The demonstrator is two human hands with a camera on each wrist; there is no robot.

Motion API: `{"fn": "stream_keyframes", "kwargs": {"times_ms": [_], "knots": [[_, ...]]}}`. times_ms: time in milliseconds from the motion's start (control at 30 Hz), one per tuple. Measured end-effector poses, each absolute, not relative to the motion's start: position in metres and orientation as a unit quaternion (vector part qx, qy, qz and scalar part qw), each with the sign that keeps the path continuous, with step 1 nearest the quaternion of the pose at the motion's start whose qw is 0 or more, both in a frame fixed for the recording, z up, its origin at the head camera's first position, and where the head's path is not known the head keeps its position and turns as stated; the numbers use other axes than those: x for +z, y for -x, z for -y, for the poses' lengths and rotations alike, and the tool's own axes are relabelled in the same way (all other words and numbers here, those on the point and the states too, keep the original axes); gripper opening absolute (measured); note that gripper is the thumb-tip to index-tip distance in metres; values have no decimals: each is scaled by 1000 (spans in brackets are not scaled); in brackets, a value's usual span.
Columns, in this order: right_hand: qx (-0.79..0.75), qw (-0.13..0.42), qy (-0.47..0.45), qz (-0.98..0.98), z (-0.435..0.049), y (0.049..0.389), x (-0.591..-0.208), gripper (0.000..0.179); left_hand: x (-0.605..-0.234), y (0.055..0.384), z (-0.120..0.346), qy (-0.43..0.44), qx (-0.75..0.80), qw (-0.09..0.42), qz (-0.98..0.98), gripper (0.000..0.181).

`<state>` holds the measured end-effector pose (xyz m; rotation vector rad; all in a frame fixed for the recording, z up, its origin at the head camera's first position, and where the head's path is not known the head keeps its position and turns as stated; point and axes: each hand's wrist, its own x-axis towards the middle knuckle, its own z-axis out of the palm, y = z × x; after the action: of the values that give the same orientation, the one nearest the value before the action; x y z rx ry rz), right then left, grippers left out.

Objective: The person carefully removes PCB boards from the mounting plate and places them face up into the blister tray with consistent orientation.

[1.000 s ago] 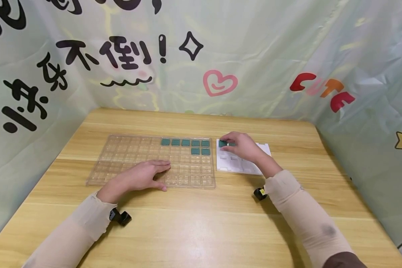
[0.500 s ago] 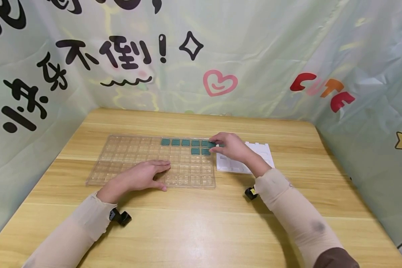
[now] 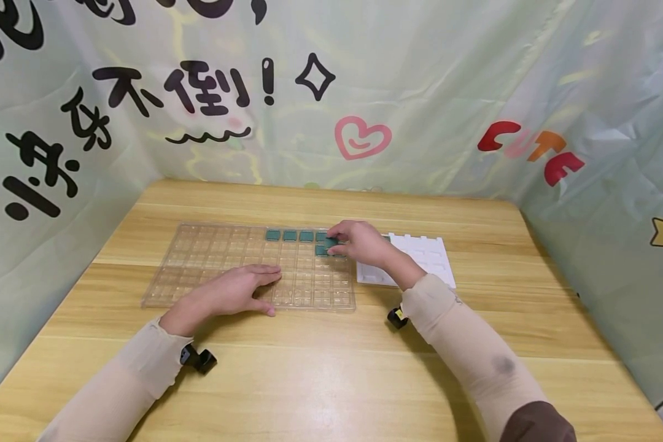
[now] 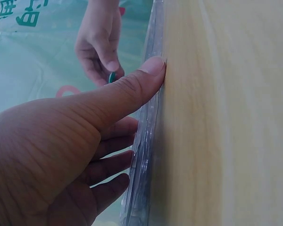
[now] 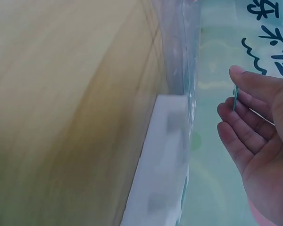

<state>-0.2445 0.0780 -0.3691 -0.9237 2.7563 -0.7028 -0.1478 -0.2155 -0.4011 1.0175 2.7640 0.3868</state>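
Observation:
My left hand [image 3: 237,288] rests on a clear plastic tray [image 3: 210,245] of small square pockets, fingers extended and thumb along its near edge. In the left wrist view the thumb [image 4: 132,87] reaches over the tray's rim [image 4: 141,183]. Above the far right part of the tray, my right hand [image 3: 364,244] pinches a thin green chip [image 5: 235,99] between thumb and fingertips, seen edge-on in the right wrist view. Several green chips [image 3: 290,235] sit in the tray's back row, others in the row in front; the right hand partly covers them.
Right of the clear tray lies a white tray [image 3: 422,252] with shallow recesses, partly behind the right hand; a bit of green shows at its back edge. Both lie on a wooden table [image 3: 331,368], with a printed curtain [image 3: 431,92] around its back and sides.
My right hand has taken a green chip from the white tray and carried it left over the clear tray. The left hand stays in place.

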Motion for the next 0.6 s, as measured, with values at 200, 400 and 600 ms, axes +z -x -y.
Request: {"fn": "stream_keyframes", "kwargs": {"times_ms": [200,400,600], "knots": [[-229,83,315,-918,-65,248,-373,41,-401,148,216,-342,129,83,-927,85],[-226,89,320,-916,-52,250,-378,38,-402,148,216,-344,131,82,-926,85],[-208,102,317,-920,-40,252,-382,36,-402,149,216,-343,132,84,-926,85]]}}
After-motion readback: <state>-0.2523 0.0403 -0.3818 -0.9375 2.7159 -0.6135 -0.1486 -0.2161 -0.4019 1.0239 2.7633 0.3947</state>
